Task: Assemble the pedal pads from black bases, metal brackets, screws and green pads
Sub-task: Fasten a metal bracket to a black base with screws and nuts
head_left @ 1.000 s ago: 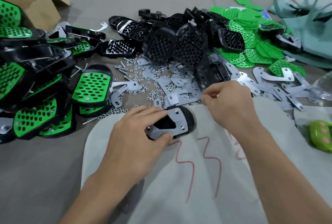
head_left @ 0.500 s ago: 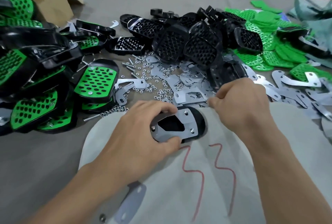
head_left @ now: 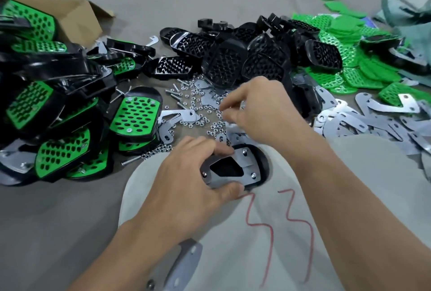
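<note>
Left hand (head_left: 186, 188) grips the black base (head_left: 263, 162) on the grey cloth (head_left: 233, 232), thumb on its near edge, fingers curled over the far edge. A metal bracket (head_left: 247, 160) lies flat on it with screw ends showing through the holes. The base's long axis runs left-right, its right end tipped slightly far.

Right hand (head_left: 258, 113) hovers just beyond the base over the loose nuts (head_left: 200, 113), thumb and forefinger tips drawn together. Can't tell if a nut is between them. The nuts lie far of the base and the right hand is nearer to them. The likely next move is bringing a nut back to a screw end.

Screws (head_left: 173, 95) are scattered far left of the nuts. Open cardboard box (head_left: 77, 15) is far left, contents not visible. Finished pedals (head_left: 137, 116) are piled left and green pads (head_left: 349, 74) far right.
</note>
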Motion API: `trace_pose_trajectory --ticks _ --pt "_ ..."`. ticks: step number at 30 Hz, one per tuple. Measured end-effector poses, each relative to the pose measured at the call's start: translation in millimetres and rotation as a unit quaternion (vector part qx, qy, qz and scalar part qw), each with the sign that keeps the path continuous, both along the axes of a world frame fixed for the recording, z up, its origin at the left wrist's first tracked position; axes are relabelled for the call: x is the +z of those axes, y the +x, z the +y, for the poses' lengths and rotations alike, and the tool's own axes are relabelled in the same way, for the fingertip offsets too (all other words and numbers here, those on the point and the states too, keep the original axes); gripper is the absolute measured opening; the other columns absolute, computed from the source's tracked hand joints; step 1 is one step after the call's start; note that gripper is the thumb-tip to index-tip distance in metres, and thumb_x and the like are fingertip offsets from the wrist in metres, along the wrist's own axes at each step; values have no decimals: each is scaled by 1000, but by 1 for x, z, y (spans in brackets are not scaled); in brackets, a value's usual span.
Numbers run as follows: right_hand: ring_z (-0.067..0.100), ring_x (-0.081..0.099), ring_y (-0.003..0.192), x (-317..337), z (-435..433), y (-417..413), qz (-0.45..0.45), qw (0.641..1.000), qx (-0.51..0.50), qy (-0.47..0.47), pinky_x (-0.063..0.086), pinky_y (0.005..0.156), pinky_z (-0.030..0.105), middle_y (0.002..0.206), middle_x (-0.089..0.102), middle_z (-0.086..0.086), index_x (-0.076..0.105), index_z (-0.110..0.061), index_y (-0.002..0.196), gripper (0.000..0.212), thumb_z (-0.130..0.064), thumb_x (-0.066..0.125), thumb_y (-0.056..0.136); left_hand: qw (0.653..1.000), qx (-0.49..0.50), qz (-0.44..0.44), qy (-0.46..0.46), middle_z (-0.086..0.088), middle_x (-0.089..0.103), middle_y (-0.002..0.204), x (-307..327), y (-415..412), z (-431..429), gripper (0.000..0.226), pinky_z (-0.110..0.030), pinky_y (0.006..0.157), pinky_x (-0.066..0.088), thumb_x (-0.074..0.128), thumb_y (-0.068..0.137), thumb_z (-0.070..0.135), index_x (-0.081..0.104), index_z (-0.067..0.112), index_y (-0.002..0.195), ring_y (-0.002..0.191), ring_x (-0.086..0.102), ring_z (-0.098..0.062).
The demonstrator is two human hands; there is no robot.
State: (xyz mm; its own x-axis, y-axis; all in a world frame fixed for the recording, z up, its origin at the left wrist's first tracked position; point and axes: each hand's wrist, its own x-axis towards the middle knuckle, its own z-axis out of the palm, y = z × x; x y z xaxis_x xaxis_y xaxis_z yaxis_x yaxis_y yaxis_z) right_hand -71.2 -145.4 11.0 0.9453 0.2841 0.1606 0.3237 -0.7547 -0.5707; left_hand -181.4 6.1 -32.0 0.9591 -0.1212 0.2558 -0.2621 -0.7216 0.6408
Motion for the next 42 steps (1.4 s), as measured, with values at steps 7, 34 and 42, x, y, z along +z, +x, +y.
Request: trace_pose_trajectory --ticks 7,34,42 --pt "27 69 82 0 27 14 -12 978 89 -189 60 73 39 73 63 -1 79 -19 88 12 -13 69 86 1000 1 10 -12 24 61 94 1 3 0 52 -25 84 42 84 56 56 70 34 101 97 53 -5" --pt "14 57 65 -29 -64 -86 41 984 -167 -44 45 62 28 54 57 -12 64 -27 65 18 -20 77 74 995 -19 -56 78 17 60 109 -7 -7 -4 34 -28 86 32 62 79 53 71 38 108 100 50 -11" --pt "-4 57 74 -28 -64 -92 19 993 -114 -5 41 57 8 59 58 -34 67 -39 65 30 -12 81 71 996 -17 -56 64 19 60 111 -8 -6 -4 33 -25 88 32 61 80 53 73 38 107 104 50 -8"
